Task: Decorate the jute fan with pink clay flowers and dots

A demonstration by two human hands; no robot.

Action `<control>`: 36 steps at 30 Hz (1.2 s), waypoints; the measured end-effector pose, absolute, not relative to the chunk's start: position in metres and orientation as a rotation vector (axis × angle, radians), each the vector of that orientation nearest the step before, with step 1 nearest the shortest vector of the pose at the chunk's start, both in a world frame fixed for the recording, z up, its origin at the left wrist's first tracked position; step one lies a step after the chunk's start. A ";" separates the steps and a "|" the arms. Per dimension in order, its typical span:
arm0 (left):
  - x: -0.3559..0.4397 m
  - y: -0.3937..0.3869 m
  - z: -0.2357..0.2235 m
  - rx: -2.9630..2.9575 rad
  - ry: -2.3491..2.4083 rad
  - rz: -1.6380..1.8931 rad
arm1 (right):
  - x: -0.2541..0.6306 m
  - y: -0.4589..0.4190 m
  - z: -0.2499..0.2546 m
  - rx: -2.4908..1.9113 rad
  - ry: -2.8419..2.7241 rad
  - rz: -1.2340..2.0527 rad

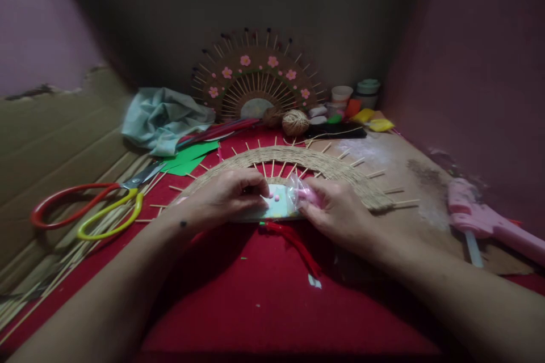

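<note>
Red surface (255,317), woven fan (275,154), clear packet (293,188) in right hand (334,210)

My right grip (336,211): pink lump (310,197), clear wrapping (293,193) | near: tan woven fan (276,154), pale-blue base (280,189) with pink dots (276,198) | far: brown fan (259,57), pink blossoms (272,61) | left: scissors (133,193), red and yellow handles (139,204) | right: pink glue gun (472,218) | red tabletop (272,317)

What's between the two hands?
Head view: a pale blue panel with small pink balls on it, plus the clear plastic bag held by the right hand.
</note>
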State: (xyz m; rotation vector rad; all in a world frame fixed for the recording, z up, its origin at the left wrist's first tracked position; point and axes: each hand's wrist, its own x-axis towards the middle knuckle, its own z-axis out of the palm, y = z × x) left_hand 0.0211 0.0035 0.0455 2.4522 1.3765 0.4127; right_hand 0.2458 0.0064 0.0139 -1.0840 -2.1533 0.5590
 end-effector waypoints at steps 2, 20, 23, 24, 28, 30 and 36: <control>0.020 0.003 0.048 2.457 1.367 0.431 | 0.246 0.006 0.014 -1.081 -2.154 0.562; 0.056 -0.020 0.048 2.257 1.249 0.946 | 0.245 0.005 0.013 -1.079 -2.220 0.483; 0.060 -0.021 0.045 2.310 1.228 0.945 | 0.245 0.005 0.011 -1.058 -2.252 0.432; 0.061 -0.021 0.044 2.311 1.218 0.950 | 0.245 0.005 0.011 -1.048 -2.259 0.427; 0.065 -0.025 0.036 2.253 1.220 1.045 | 0.245 0.005 0.010 -1.031 -2.278 0.448; 0.067 -0.026 0.032 2.236 1.199 1.096 | 0.245 0.005 0.010 -1.033 -2.297 0.472; 0.068 -0.025 0.024 2.420 1.161 1.201 | 0.244 0.004 0.011 -1.063 -2.362 0.493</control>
